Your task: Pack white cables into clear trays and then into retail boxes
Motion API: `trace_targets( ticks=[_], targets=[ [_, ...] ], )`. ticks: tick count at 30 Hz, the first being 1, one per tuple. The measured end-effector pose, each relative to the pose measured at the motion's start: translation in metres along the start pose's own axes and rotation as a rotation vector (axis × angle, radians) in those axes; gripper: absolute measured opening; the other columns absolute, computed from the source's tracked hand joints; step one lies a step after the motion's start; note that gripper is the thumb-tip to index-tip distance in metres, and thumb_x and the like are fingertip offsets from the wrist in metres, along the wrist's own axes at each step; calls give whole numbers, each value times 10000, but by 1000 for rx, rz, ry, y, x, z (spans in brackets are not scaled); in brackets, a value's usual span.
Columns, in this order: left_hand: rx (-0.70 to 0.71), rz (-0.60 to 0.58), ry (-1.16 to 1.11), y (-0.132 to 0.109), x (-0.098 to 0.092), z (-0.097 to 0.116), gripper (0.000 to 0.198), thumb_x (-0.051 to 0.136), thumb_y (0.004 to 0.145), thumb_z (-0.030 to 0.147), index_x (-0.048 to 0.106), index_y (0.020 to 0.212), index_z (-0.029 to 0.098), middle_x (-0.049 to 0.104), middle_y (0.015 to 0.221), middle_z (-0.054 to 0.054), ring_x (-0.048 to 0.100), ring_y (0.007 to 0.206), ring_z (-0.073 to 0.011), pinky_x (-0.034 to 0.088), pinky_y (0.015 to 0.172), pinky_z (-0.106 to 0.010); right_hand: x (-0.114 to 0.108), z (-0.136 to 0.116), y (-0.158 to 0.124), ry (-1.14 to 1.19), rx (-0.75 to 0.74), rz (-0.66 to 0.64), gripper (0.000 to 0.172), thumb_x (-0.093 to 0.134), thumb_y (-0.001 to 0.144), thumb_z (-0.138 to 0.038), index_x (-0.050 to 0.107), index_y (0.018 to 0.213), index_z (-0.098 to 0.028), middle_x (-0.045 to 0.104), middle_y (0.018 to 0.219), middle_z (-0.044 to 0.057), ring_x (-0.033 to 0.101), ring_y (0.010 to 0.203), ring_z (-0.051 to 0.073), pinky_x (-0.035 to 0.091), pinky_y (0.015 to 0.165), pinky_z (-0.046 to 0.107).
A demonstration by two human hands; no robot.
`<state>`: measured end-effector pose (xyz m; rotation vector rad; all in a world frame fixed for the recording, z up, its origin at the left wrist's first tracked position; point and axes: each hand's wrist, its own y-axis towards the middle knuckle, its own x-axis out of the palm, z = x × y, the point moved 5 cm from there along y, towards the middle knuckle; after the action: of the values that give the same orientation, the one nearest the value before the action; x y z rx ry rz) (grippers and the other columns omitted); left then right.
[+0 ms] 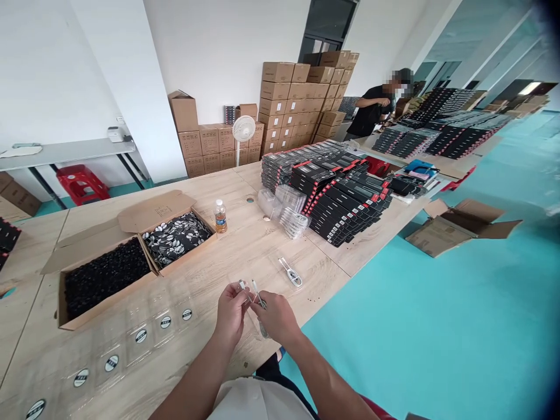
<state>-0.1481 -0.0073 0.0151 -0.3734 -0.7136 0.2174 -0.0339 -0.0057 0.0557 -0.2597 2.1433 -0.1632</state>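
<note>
At the left of the bench (242, 248), an open carton (102, 304) holds small black pieces (105, 280); beside it, a second carton (192, 252) is filled with black-and-silver pieces (177, 238). Past a bottle (221, 219) of amber liquid, the left hand (231, 310) pinches a pale cable (263, 331) at the bench's near edge, the right hand (279, 315) gripping its coil. Farther right, a clear bag (268, 202) contains bundled white cables (295, 223), and an open box (441, 236) stands on the floor (481, 326)

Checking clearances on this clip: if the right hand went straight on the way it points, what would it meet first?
Probably the left hand, just ahead of the right hand, which holds the cable; any gap is hard to judge.
</note>
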Motion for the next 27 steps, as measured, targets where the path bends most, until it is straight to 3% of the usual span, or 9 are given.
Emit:
trace_targets(
  ticks=[5, 11, 16, 20, 22, 27],
  targets=[
    [17, 11, -15, -2, 4, 4, 251, 803, 599, 247, 604, 726, 164, 639, 609, 9, 599, 564, -118, 437, 561, -237, 3, -6, 1, -97, -23, 37, 149, 584, 852, -301, 607, 729, -221, 698, 757, 82, 628, 730, 227, 268, 566, 280],
    [78, 47, -53, -3, 2, 19, 277, 815, 600, 235, 599, 764, 183, 639, 691, 30, 623, 651, -111, 497, 722, -278, -7, -5, -5, 137, -86, 106, 158, 533, 884, -367, 627, 923, -246, 671, 733, 26, 610, 675, 192, 355, 596, 266],
    [93, 47, -67, -10, 10, 30, 354, 814, 607, 203, 616, 902, 201, 674, 808, 11, 643, 729, -125, 509, 787, -304, -22, -8, -11, 180, -176, 284, 244, 482, 910, -364, 689, 890, -237, 632, 983, 95, 581, 917, 230, 425, 780, 313],
    [47, 39, -60, -15, 15, 35, 496, 819, 601, 196, 599, 1045, 207, 679, 844, -5, 657, 779, -152, 517, 772, -306, -23, -1, -5, 418, -113, 202, 354, 479, 903, -453, 723, 805, -216, 593, 809, 74, 563, 812, 217, 450, 728, 319],
    [12, 4, -60, -17, 18, 36, 522, 815, 604, 202, 599, 1080, 203, 682, 841, -13, 665, 798, -175, 521, 784, -332, -24, 1, -3, 524, -92, 132, 380, 492, 882, -496, 740, 799, -219, 609, 822, 59, 562, 783, 206, 449, 701, 313],
    [-19, -108, -58, -22, 26, 39, 361, 811, 608, 218, 670, 935, 161, 707, 874, -47, 661, 821, -191, 508, 826, -351, -28, 2, -2, 662, -40, 44, 338, 565, 812, -482, 758, 773, -207, 634, 817, 34, 555, 704, 167, 433, 638, 280]
  ],
)
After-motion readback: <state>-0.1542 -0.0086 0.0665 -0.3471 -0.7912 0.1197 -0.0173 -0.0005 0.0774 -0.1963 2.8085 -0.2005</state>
